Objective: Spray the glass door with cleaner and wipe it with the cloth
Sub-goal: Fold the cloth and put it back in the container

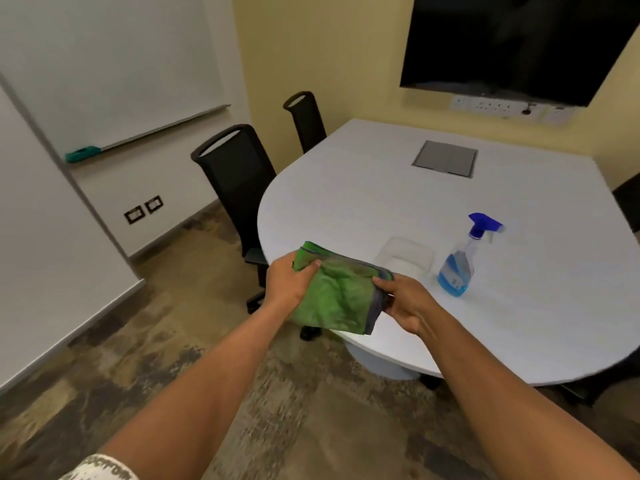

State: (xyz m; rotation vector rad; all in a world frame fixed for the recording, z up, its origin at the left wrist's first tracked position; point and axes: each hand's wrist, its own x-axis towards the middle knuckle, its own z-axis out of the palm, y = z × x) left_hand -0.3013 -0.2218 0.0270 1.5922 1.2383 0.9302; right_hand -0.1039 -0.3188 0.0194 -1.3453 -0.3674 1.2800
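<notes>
A green cloth [337, 292] with a grey edge is stretched between both hands over the near rim of the white table [398, 202]. My left hand [289, 280] grips its left end, thumb on top. My right hand [403, 301] pinches its right edge. A clear spray bottle [460, 263] with blue liquid and a blue trigger head stands upright on the table, to the right of my right hand and apart from it. No glass door shows in this view.
A clear plastic tray [405, 256] lies on the table between the cloth and the bottle. Two black chairs [235, 168] stand at the table's left side. A whiteboard [104, 64] hangs on the left wall, a dark screen [512, 43] on the far wall.
</notes>
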